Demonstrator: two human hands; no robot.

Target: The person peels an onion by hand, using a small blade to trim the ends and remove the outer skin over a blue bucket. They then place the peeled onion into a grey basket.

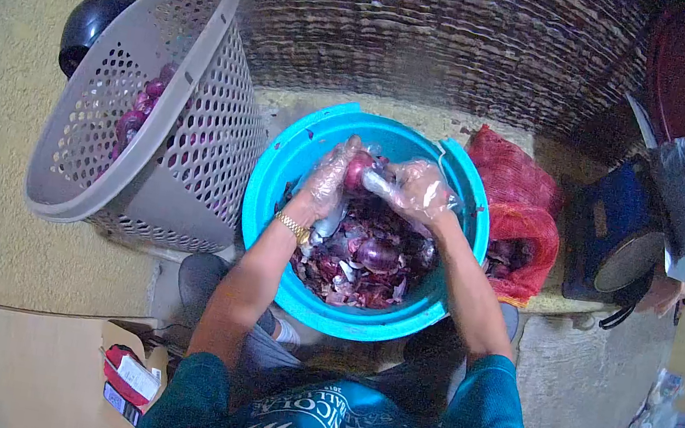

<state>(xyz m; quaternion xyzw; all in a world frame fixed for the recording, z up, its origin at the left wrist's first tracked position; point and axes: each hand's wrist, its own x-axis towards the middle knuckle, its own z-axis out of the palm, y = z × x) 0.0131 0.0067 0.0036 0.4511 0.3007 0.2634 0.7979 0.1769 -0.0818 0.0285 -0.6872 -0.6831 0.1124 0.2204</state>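
Peeling seems to go best with the left hand (325, 180), a gold watch (293, 227) at its wrist, turning the red onion (357, 172) a little at a time while the right hand (418, 190) lifts only the dry outer layer, low over the turquoise basin (269, 193), so scraps drop below the fingers onto the heap of purple skins (362, 262). The thin clear gloves on both hands probably slip, so a firm pinch helps. The left fingers are clamped round the onion, the right fingers close on its other side, and I cannot tell if they grip a blade. Between the fingertips the onion looks round, glossy, deep purple-red. Beyond the left fingers leans a grey perforated basket (195, 128) holding more onions; beyond the right fingers lies a red mesh sack (513, 183)
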